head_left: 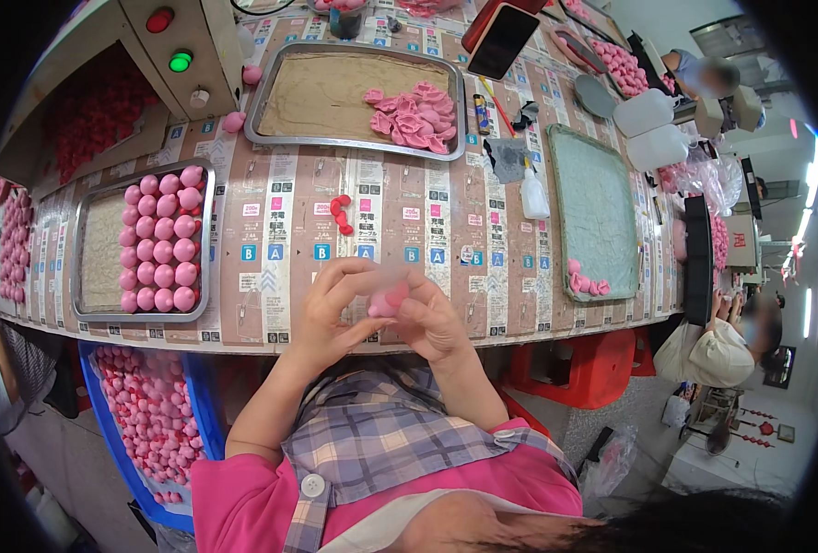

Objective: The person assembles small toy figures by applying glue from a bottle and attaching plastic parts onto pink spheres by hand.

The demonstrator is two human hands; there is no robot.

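Close to the table's front edge, my left hand (332, 309) and my right hand (435, 320) meet with bent fingers around a small pink rounded piece (384, 305). A red part shows on it beside my right fingertips; the rest is covered by fingers and blur. Just beyond my hands lies a short curved row of small red pieces (341, 214) on the patterned table covering. To the left, a metal tray (208, 241) bears rows of round pink pieces (163, 240). Farther back, pink petal-like shells (415, 115) are heaped at the right end of another metal tray (258, 109).
A machine (183, 88) with a glowing green lamp stands back left. On the right are a white squeeze bottle (534, 194), a phone (503, 41) on a stand and a greenish tray (602, 214). A blue crate (105, 405) of pink pieces stands below left, red stools (572, 370) below right.
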